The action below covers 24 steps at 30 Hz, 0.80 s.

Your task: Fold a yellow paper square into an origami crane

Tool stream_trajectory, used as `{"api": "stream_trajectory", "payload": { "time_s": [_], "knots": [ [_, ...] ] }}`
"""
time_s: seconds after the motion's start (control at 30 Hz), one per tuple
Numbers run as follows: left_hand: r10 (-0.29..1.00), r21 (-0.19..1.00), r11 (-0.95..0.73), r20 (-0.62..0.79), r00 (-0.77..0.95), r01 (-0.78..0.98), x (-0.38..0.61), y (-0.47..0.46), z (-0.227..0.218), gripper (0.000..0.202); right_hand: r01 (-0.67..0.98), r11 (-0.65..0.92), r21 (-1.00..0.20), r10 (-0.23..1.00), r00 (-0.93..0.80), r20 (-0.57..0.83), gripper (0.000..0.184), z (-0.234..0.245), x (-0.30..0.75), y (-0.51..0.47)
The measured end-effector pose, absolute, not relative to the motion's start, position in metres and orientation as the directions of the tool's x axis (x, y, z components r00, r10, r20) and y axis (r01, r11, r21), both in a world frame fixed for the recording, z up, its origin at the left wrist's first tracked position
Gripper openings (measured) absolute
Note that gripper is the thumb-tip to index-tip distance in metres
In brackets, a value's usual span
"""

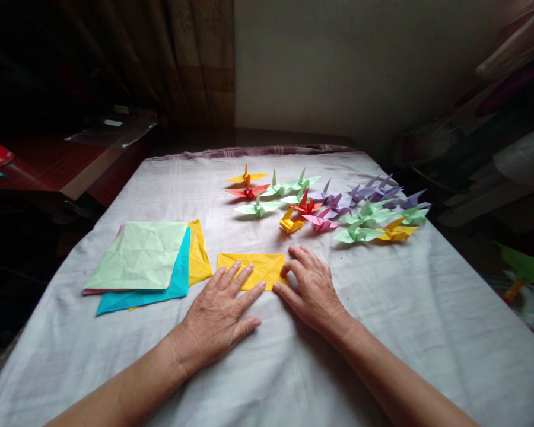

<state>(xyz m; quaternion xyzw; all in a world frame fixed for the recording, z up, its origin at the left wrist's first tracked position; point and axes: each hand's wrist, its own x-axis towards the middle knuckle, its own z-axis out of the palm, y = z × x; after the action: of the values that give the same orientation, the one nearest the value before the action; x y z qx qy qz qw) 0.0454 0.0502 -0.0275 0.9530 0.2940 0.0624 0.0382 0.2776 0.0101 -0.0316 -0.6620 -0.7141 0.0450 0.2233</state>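
Note:
A yellow sheet of paper (267, 267), folded to a long rectangle with crease lines, lies flat on the cloth in front of me. My left hand (220, 302) rests on its left part, palm down, fingers spread and covering the lower left corner. At the right end is my right hand (309, 281). Its thumb touches the lower right corner and its bent index finger the right edge, with a gap between them; the other fingers reach past the edge onto the cloth.
Left of my hands lies a loose stack of creased square papers, with a pale green sheet (137, 255) on top, a blue sheet (180, 273) and a yellow sheet (199, 255) beneath. Several folded paper cranes (307, 206) stand at the back right. A brown table (40, 169) adjoins at left.

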Motion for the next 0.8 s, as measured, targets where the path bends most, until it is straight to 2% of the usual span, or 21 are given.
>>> {"api": "stream_trajectory", "payload": {
  "time_s": [0.17,0.4,0.53,0.8],
  "knots": [
    [0.549,0.132,-0.829,0.008,0.836,0.543,0.037,0.055,-0.025,0.055,0.916,0.113,-0.385,0.969,-0.016,0.247,0.018,-0.034,0.285,0.008],
    [0.565,0.097,-0.82,-0.025,0.825,0.564,0.014,0.054,-0.02,0.056,0.874,0.08,-0.479,0.987,-0.004,0.158,0.016,-0.033,0.292,0.011],
    [0.572,0.071,-0.817,-0.02,0.82,0.572,0.001,0.051,-0.017,0.06,0.853,0.087,-0.514,0.992,-0.029,0.119,0.013,-0.032,0.298,0.012],
    [0.571,0.086,-0.819,0.028,0.82,0.567,-0.016,0.046,-0.017,0.064,0.856,0.111,-0.505,0.989,-0.045,0.142,0.013,-0.035,0.3,0.011]
  ]
}}
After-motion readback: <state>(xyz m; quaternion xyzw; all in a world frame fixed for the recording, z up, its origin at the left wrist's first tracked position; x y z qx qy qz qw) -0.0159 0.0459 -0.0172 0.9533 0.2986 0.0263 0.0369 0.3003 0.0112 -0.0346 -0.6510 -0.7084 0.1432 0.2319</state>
